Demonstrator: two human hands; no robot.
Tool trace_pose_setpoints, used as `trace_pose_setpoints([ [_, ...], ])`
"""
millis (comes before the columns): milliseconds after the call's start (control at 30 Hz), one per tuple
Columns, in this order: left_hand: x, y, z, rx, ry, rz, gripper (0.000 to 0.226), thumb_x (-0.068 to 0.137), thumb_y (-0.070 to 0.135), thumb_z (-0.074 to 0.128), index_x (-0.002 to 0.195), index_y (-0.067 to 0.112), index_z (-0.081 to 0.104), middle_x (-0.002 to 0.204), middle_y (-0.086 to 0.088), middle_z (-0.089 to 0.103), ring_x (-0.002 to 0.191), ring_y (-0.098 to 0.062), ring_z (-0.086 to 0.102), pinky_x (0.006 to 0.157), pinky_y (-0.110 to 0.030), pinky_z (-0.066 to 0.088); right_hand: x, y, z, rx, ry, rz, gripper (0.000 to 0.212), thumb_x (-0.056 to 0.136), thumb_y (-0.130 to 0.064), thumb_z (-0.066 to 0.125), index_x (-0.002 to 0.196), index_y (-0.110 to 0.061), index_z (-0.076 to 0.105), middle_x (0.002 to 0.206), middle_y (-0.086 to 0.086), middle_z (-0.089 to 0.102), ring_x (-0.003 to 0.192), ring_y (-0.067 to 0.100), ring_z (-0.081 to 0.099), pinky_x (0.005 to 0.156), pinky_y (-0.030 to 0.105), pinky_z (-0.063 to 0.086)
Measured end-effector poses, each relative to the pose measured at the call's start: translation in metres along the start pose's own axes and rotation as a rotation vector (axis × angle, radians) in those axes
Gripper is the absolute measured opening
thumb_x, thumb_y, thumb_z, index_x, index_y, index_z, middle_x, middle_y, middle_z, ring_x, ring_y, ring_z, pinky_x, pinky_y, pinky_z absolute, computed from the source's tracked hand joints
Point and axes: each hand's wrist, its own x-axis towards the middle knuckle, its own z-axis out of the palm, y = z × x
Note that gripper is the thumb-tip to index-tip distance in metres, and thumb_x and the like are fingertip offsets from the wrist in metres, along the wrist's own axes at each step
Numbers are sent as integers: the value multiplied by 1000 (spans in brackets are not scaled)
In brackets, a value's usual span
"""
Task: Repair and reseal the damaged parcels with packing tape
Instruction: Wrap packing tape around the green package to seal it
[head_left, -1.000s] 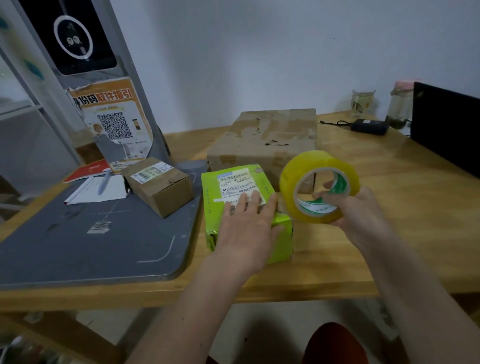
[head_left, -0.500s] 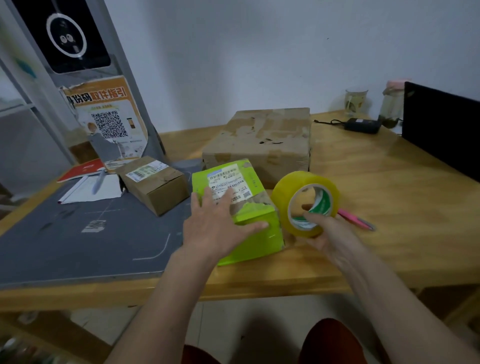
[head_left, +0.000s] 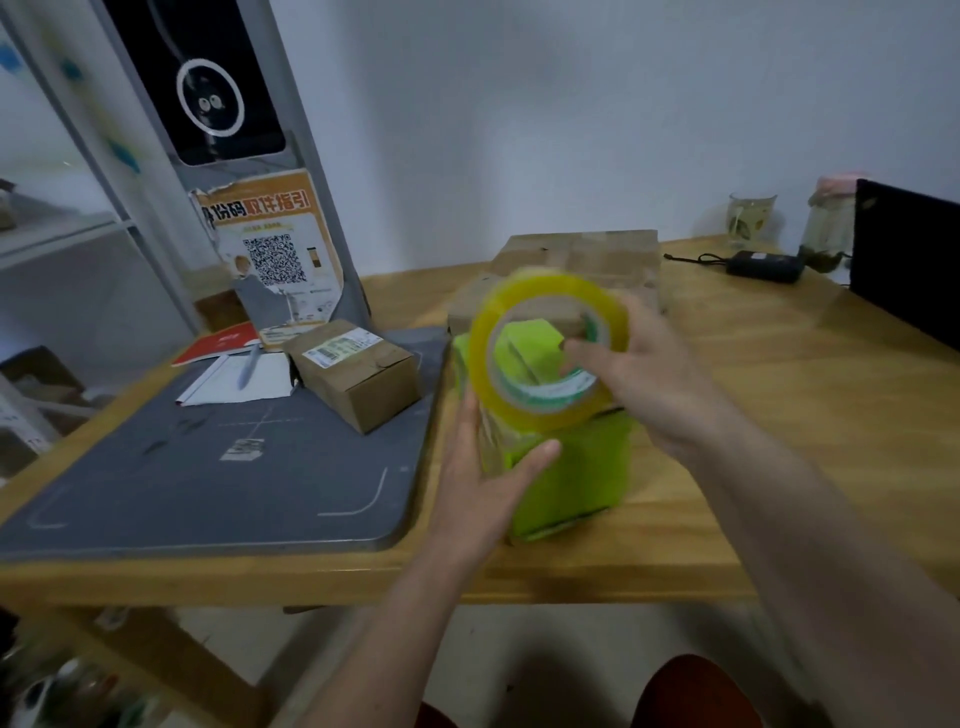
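Observation:
A bright green parcel (head_left: 571, 467) stands on the wooden table (head_left: 779, 415) near its front edge. My left hand (head_left: 483, 478) grips the parcel's left side, thumb across its front. My right hand (head_left: 639, 369) holds a yellow roll of packing tape (head_left: 545, 353) just above the parcel's top, blurred by motion. Part of the green top shows through the roll's hole. A strip of clear tape seems to run from the roll down to my left fingers. Behind stands a large worn brown carton (head_left: 582, 265). A small brown parcel (head_left: 358, 371) with a label lies to the left.
A grey mat (head_left: 208, 467) covers the table's left part, with white paper and a pen (head_left: 244, 371) and a red booklet (head_left: 218, 345). A grey kiosk post (head_left: 234, 156) carries a QR poster. At the back right are a glass (head_left: 748, 218), a jar, a black adapter (head_left: 763, 265) and a dark screen (head_left: 904, 260).
My right hand has lifted the tape roll from beside the green parcel to above its top. My left hand has slid from the parcel's top to its left side. The view has shifted.

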Motion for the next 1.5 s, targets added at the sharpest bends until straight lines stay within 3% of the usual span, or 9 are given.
trace_pose_setpoints([
  [267,16,-8,-16,240,-29,246,75,65,68,70,128,69,29,151,9,35,146,-19,24,115,-51,30,3,1,12,-285,2,-93,24,91,-17,59,114,-20,55,104,2,63,97,19,59,85,38,49],
  [467,17,-14,-17,316,-8,320,67,71,64,65,123,23,55,135,18,45,143,9,6,119,-48,21,23,-5,-50,-276,214,-102,27,85,3,61,103,-17,61,88,2,63,78,18,62,76,24,52],
  [567,20,-12,-13,344,-21,342,64,73,63,65,122,24,54,136,15,46,148,-8,14,118,-50,24,27,3,-69,-301,188,-98,29,85,3,63,104,-20,60,91,8,65,80,24,65,79,41,54],
  [733,15,-12,-15,328,11,369,64,75,59,64,119,14,54,130,18,43,133,25,7,118,-55,22,33,13,-92,-477,170,-108,38,82,10,61,114,-11,61,99,12,63,94,32,62,87,45,51],
  [900,15,-11,-12,346,13,382,61,78,58,64,121,16,53,130,20,43,134,20,18,114,-56,29,22,47,-94,-447,106,21,33,82,15,58,93,-16,61,82,3,61,79,19,60,75,32,51],
  [1000,12,-12,-10,354,7,340,61,79,61,62,125,23,49,139,14,40,134,4,34,102,-46,45,10,74,-83,-332,82,70,27,85,12,58,91,-14,59,78,-4,58,75,14,55,61,17,43],
  [1200,-4,-1,7,401,111,143,64,70,66,61,125,38,43,161,13,6,142,-5,25,93,-25,30,0,111,-68,108,337,397,20,88,-19,67,104,-16,57,100,7,63,102,30,61,89,46,51],
  [1333,-16,3,17,329,187,81,67,69,65,58,128,38,43,160,3,8,141,-5,24,99,-23,30,-19,116,-32,768,189,786,30,92,-28,58,120,-18,56,112,12,64,107,33,60,87,48,48],
  [1500,-23,7,15,533,252,217,56,85,52,61,134,26,50,162,-8,15,150,-19,8,120,-44,19,-9,94,-8,880,195,834,26,96,-38,43,93,-21,63,89,3,65,83,22,59,70,35,44],
])
